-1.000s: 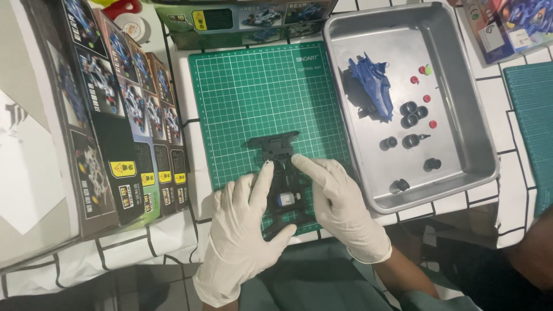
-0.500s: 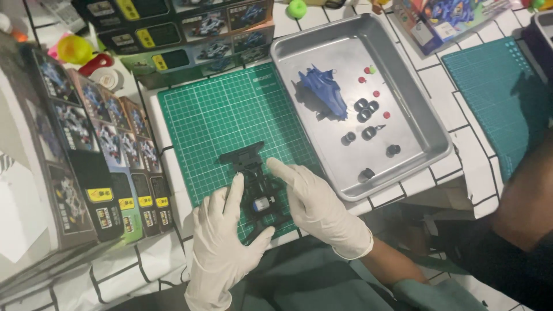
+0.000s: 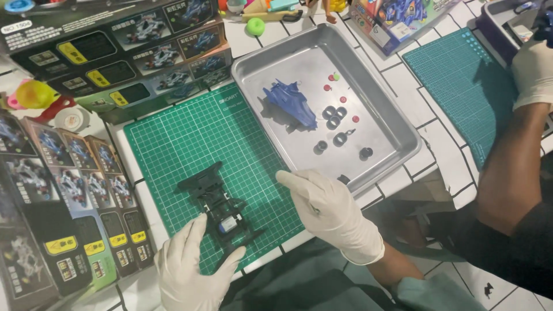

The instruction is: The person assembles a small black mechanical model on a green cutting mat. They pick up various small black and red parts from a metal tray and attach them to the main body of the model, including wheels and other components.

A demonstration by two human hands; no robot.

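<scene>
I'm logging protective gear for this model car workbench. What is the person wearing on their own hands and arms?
Both the left hand and the right hand wear thin, off-white disposable gloves, slightly wrinkled and ending at the wrist. Past the right glove, a teal sleeve covers the upper forearm. No watch, rings or markings show.

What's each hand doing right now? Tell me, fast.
Left hand: open, fingers around the near end of the black toy car chassis on the green cutting mat.
Right hand: open, holding nothing, beside the metal tray.
</scene>
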